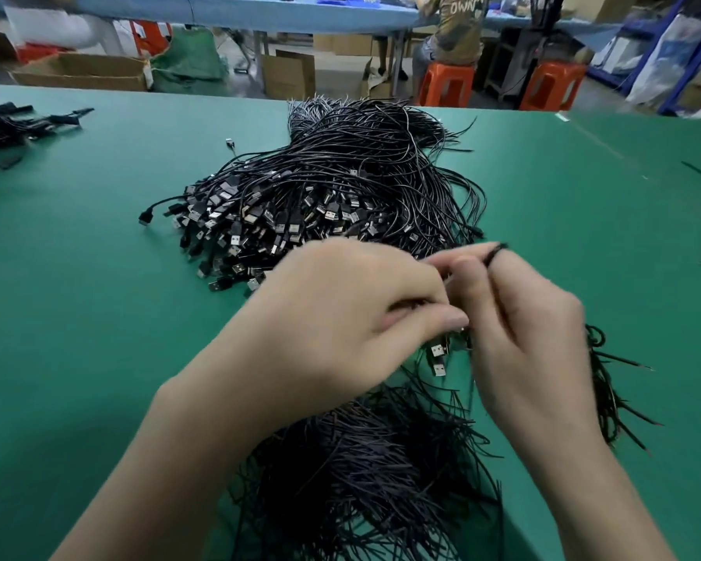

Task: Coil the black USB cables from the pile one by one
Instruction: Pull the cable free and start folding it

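We hold both hands close together over the green table, a little below the middle of our view. Our left hand has its fingers curled in and its thumb pressed forward, clamped on a black cable. Two metal plugs poke out downward at six o'clock from that thumb, in the gap between our hands. Our right hand touches the left. Its thumb and forefinger pinch a small loop of the cable, which shows at twelve o'clock above the knuckles. This hand is blurred, so we cannot tell how its other fingers lie.

The pile of black USB cables lies on the table at twelve o'clock from our hands, just beyond them. Its plugs crowd the near edge and its wires fan away toward one o'clock.

At six o'clock, under our forearms, spreads a heap of thin black strands. A smaller bunch of them lies at three o'clock beside the right hand. More black cables sit well apart at ten o'clock near the table's left edge.

Beyond the table we see cardboard boxes at eleven o'clock, and orange stools at one o'clock, with a person seated on one of them.
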The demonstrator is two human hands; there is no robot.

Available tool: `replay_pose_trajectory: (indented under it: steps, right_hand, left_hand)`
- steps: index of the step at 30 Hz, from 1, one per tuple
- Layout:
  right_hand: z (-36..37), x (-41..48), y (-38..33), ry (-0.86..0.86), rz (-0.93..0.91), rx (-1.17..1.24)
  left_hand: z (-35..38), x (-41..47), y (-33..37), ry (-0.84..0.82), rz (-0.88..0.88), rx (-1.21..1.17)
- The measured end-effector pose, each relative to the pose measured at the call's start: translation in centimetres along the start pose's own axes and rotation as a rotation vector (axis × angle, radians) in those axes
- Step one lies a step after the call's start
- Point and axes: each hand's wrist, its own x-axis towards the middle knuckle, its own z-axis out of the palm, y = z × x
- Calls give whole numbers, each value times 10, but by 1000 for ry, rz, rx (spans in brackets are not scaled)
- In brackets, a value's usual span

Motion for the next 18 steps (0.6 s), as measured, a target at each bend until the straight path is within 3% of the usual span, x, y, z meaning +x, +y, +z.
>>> replay_pose_trajectory:
  steps: [2,5,8,11,14,16,18]
  right_hand:
    - [3,-1,-2,-173,137,121]
    - [6,-1,-9,-488,412,568]
    - [5,0,-14,-605,508,994]
    - [2,1,-15,-495,449,1202]
    - [-1,4,-12,-203,366,1179]
    - [-6,6,-7,-47,273,1005]
    - [-12,8,-1,17,150,644]
  left_hand:
    - [-5,-1,-7,117,4,-34]
    - [0,-1,-21,195,-45,-142]
    - [14,0,-27,194,-105,-351]
    - [31,0,-29,89,-137,-391]
    - [38,-1,-27,-170,-219,-360]
    - [39,-1,-25,-305,-245,-295]
    - [36,0,-23,-309,-221,-231]
